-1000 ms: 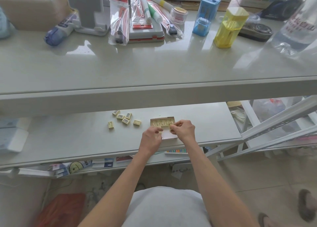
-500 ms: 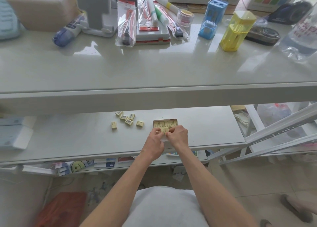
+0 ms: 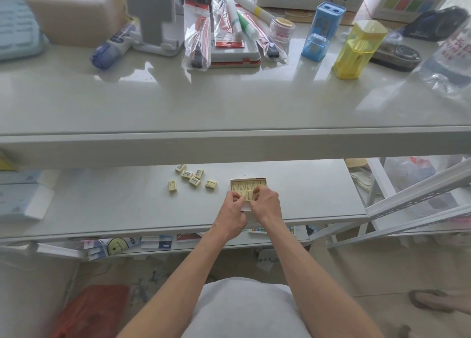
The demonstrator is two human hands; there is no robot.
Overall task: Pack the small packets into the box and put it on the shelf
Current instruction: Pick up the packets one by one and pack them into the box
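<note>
A small open cardboard box [image 3: 248, 182] lies on the lower shelf [image 3: 102, 205], with yellow small packets packed flat in rows inside it. My left hand [image 3: 233, 206] has its fingers curled on the box's near left corner. My right hand [image 3: 265, 203] pinches a yellow packet [image 3: 250, 196] in the near row of the box. Both hands hide the near edge of the box. Several loose small packets [image 3: 193, 179] lie scattered on the shelf, left of the box and apart from my hands.
The upper shelf [image 3: 229, 108] overhangs the lower one and holds a yellow sharpener [image 3: 356, 49], a blue sharpener [image 3: 322, 31], bagged pens [image 3: 197, 39] and boxes. A pale blue open carton [image 3: 23, 197] sits at the lower shelf's left end. White rack bars [image 3: 420, 197] slant at right.
Both hands have come closer together and moved forward over the near row of the box. The loose packets have not moved.
</note>
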